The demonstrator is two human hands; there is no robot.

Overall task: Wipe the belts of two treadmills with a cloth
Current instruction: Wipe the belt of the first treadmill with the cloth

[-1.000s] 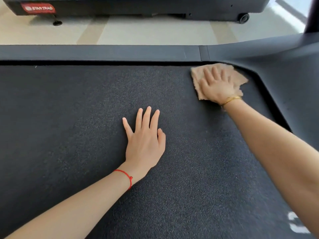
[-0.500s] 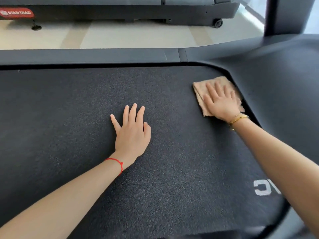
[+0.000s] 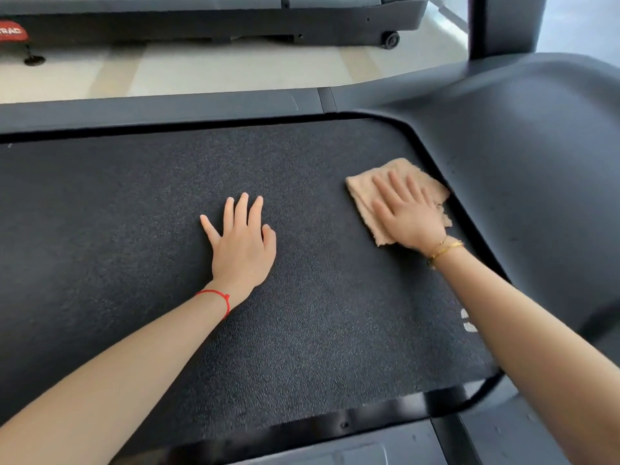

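The tan cloth (image 3: 397, 196) lay flat on the black belt (image 3: 167, 229) at its right end, just beside the curved edge of the motor cover (image 3: 536, 162). The right hand (image 3: 407, 213) pressed down on it with fingers straight and slightly spread, palm on the fabric, pinching nothing; motion blur softened its outline. A second before, cloth and hand had sat up in the belt's far right corner, against the side rail (image 3: 151, 110). By this moment they had slid toward the person along the cover's edge, so the far corner was exposed. I judge this to be one stroke of the wipe across the belt's width at that end, with the near right part and the long stretch to the left probably not yet covered.

The left hand (image 3: 241, 239) rested flat on the middle of the belt, fingers straight and close together, thumb out, holding nothing; it kept the same spot on the belt through the stroke and seemed to serve as a brace. A red string (image 3: 221, 298) circled that wrist, and gold bangles (image 3: 444, 248) the right one.

White lettering (image 3: 468, 320) printed on the belt showed beside the right forearm, but only a fragment, unreadable here. Across a strip of pale floor (image 3: 235, 68) stood a second treadmill (image 3: 235, 25). Its red badge (image 3: 11, 33) was cut by the picture's edge, leaving "TRAC" legible. That belt was not in view, so its state could not be told.
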